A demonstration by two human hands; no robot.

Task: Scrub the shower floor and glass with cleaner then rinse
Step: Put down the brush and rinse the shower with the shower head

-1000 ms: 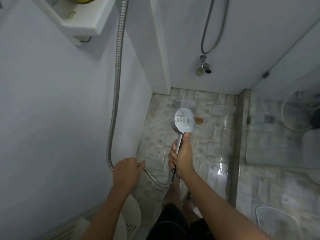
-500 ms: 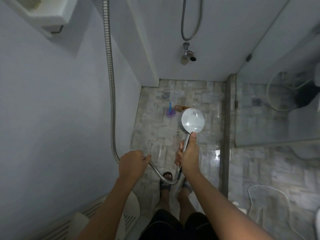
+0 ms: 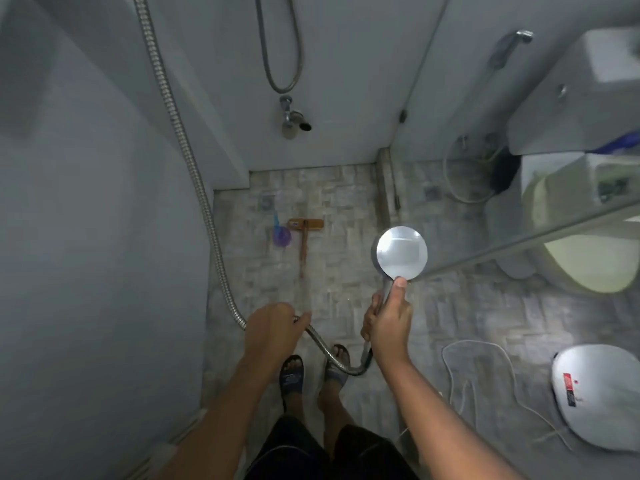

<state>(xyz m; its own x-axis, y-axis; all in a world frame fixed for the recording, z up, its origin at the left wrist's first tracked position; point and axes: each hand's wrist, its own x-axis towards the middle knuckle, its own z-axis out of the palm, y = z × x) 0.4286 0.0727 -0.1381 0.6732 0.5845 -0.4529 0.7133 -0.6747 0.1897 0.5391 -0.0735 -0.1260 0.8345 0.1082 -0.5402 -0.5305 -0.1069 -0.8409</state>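
Right hand (image 3: 389, 322) holds shower head (image 3: 401, 252) beside glass edge (image 3: 519, 245).

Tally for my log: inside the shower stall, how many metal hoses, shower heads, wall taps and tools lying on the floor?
Metal hoses: 2, the held hose and the wall hose
Shower head: 1
Wall tap: 1
Floor tools: 2, the brown brush and the purple tool
Total: 6

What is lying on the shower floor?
A brown long-handled brush and a purple scrubber lie near the drain; sandalled feet stand nearer. The arms and shower head hide parts of the floor.
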